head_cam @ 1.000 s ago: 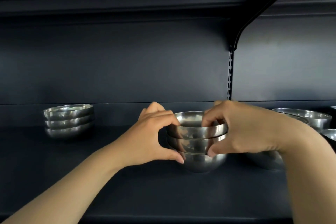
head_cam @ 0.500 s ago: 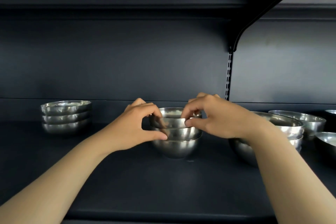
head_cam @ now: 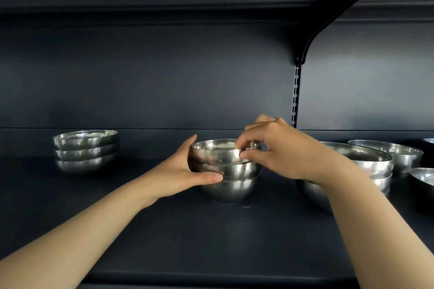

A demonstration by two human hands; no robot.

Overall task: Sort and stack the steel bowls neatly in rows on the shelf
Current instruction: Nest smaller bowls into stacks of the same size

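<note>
The dark shelf fills the view, back panel and slotted upright behind it. On the right sits the widest stack of bowls, partly hidden by the right forearm, with another big bowl behind it and more at the frame's edge. Far left, well apart, a stack of three shallow bowls stands squarely.

Centre stage: the middle stack, three deep bowls nested, resting on the shelf. The left hand cups its left side, fingers behind, thumb laid across the front at the seam of the lower bowls. The right hand pinches the near right rim of the top bowl between thumb and curled fingers.

That top bowl looks slightly cocked, its rim not quite parallel with the one beneath (hard to be sure under the glare). The risk, as I read it: polished steel is slippery, so an uneven pinch could tip it, jam it askew, or drag the second bowl up with it. A sideways push could also skate the round-bottomed stack toward its right-hand neighbour.
</note>
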